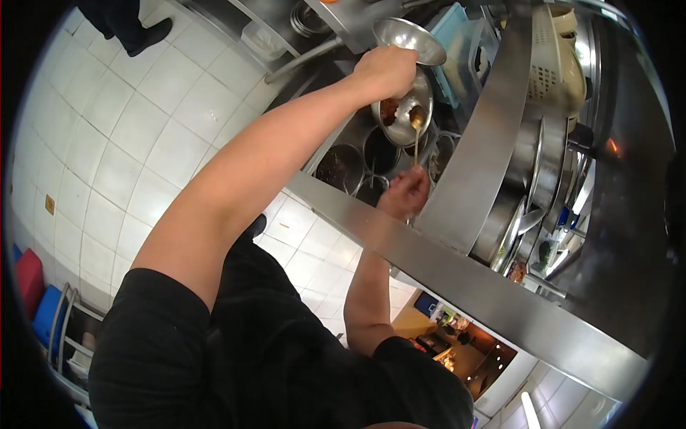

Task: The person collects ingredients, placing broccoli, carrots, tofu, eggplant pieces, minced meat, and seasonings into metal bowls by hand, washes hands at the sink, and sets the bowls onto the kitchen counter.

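My left hand (pixel 388 71) is closed at the rims of two metal bowls; its fingers partly hide where they meet. The upper bowl (pixel 421 44) looks empty. In the lower bowl (pixel 421 89) lie a dark reddish sauce and something white. My right hand (pixel 405 193) pinches the handle of a spoon (pixel 416 136), whose head is inside the lower bowl and carries brown sauce. Beneath the hands are round containers, among them a dark one (pixel 339 168) and another (pixel 381 150).
A steel counter edge (pixel 429 261) crosses under my right forearm. A steel shelf (pixel 479 150) runs beside the containers. Stacked pans (pixel 500 222), a cream perforated basket (pixel 544 71) and a light-blue lid (pixel 444 61) are close by. Another person's shoe (pixel 151 36) shows at the upper left.
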Demonstrator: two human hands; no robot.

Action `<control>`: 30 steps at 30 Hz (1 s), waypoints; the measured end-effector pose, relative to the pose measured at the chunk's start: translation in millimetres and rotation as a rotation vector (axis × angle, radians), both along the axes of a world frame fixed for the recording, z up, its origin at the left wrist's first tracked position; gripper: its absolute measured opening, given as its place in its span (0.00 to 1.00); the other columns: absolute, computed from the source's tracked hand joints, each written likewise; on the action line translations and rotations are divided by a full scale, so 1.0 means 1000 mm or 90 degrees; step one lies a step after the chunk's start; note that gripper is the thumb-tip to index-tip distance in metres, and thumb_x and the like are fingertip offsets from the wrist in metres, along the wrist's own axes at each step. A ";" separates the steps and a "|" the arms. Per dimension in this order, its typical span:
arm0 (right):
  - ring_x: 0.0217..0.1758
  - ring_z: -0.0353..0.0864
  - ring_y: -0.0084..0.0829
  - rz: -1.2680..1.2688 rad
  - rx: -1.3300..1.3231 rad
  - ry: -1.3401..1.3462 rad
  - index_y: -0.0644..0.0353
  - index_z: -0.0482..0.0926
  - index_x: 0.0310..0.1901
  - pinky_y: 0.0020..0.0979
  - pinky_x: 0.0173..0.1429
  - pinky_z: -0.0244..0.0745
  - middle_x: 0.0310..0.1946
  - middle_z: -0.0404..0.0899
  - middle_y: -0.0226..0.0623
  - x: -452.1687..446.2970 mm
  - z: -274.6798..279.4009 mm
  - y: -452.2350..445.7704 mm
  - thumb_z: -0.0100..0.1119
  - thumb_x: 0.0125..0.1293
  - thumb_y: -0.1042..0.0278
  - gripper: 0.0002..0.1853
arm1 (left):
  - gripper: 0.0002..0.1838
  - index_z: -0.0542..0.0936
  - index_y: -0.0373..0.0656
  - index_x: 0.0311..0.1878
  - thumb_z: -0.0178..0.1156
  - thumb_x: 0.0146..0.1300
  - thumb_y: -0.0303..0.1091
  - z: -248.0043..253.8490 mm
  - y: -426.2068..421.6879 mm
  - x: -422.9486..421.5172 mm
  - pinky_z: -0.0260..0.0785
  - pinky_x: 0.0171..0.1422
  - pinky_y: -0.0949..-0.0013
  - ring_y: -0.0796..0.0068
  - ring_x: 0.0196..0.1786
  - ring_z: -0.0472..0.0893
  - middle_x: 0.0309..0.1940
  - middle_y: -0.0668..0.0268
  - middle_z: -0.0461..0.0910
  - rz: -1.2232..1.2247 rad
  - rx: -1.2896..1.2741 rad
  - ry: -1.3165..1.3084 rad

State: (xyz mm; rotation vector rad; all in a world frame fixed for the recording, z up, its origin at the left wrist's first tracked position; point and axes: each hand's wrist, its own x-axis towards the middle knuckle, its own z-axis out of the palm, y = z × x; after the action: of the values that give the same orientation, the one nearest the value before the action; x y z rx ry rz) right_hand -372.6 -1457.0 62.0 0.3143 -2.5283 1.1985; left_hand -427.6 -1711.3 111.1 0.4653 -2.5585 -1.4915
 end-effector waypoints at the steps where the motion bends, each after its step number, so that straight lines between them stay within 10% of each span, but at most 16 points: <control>1: 0.25 0.67 0.15 -0.003 0.010 0.044 0.60 0.79 0.44 0.19 0.28 0.64 0.25 0.73 0.27 0.003 0.000 0.002 0.55 0.78 0.56 0.15 | 0.27 0.79 0.43 0.62 0.58 0.56 0.23 0.002 0.001 0.001 0.77 0.56 0.50 0.47 0.52 0.85 0.47 0.48 0.85 -0.010 0.005 0.003; 4: 0.25 0.67 0.15 -0.070 -0.118 -0.045 0.59 0.79 0.44 0.19 0.29 0.64 0.25 0.73 0.26 -0.011 -0.004 -0.006 0.55 0.78 0.54 0.15 | 0.27 0.79 0.43 0.62 0.58 0.56 0.23 0.003 -0.001 -0.003 0.77 0.55 0.50 0.47 0.51 0.85 0.47 0.48 0.85 -0.002 -0.007 0.020; 7: 0.25 0.67 0.15 0.085 0.199 0.156 0.59 0.79 0.43 0.20 0.29 0.64 0.26 0.73 0.26 -0.009 -0.004 0.018 0.54 0.78 0.52 0.16 | 0.27 0.79 0.42 0.62 0.57 0.56 0.22 0.002 0.008 0.004 0.77 0.56 0.50 0.47 0.52 0.85 0.47 0.48 0.85 -0.019 -0.004 0.007; 8: 0.25 0.67 0.15 0.064 -0.047 -0.011 0.58 0.79 0.43 0.19 0.30 0.64 0.26 0.73 0.26 -0.005 0.001 0.018 0.53 0.79 0.52 0.16 | 0.27 0.79 0.42 0.62 0.57 0.56 0.22 0.006 0.003 0.004 0.77 0.56 0.49 0.47 0.52 0.84 0.48 0.48 0.85 -0.019 0.001 -0.004; 23: 0.30 0.79 0.38 -0.054 -0.029 -0.067 0.59 0.82 0.36 0.39 0.38 0.73 0.28 0.82 0.39 -0.007 0.045 0.036 0.56 0.74 0.56 0.15 | 0.18 0.78 0.47 0.56 0.61 0.61 0.31 0.019 -0.077 0.113 0.73 0.50 0.45 0.44 0.48 0.82 0.41 0.49 0.84 -0.020 -0.148 0.031; 30: 0.32 0.82 0.45 -0.048 0.417 -0.003 0.60 0.83 0.34 0.46 0.42 0.75 0.28 0.84 0.43 0.020 0.030 0.075 0.58 0.72 0.56 0.15 | 0.17 0.80 0.41 0.56 0.60 0.65 0.34 0.004 -0.121 0.221 0.72 0.52 0.47 0.41 0.50 0.81 0.45 0.44 0.83 0.006 -0.194 -0.038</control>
State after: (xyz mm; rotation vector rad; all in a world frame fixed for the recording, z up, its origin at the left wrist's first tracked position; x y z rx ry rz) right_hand -353.0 -1382.2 91.7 0.3561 -2.8381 0.3101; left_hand -206.6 -1832.6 115.0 0.4836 -2.7579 -1.0704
